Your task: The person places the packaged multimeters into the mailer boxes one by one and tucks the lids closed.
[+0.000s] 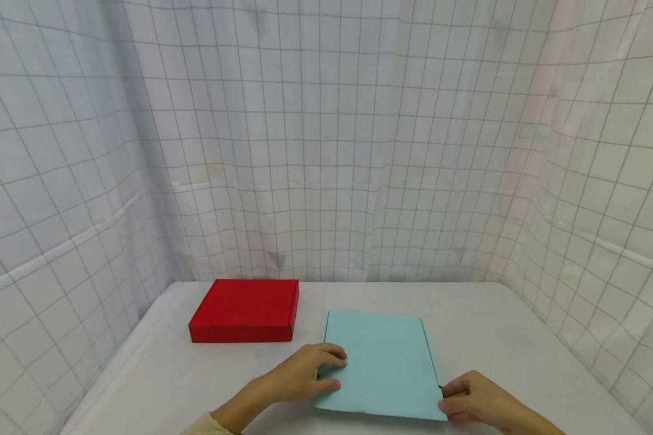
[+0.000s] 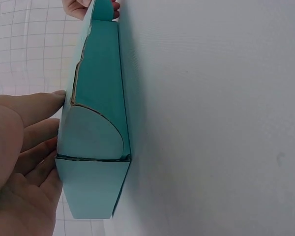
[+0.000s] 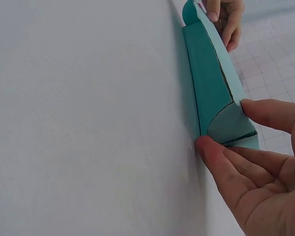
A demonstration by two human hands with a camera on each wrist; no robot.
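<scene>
A light blue cardboard box [image 1: 381, 362] lies on the table in front of me, its lid face up. My left hand [image 1: 310, 373] rests at its left edge, thumb and fingertips on the lid. In the left wrist view a side flap [image 2: 92, 189] sticks out at that end, beside a rounded flap [image 2: 91, 130] at the front. My right hand [image 1: 476, 400] pinches the near right corner, thumb on the lid edge and fingers at the side. Another rounded flap [image 3: 231, 124] shows there in the right wrist view, beside the darker teal front wall [image 3: 206, 73].
A closed red box [image 1: 245, 308] sits farther back on the left of the white table [image 1: 152, 374]. White curtains with a grid pattern [image 1: 326, 139] hang behind the table and along both sides.
</scene>
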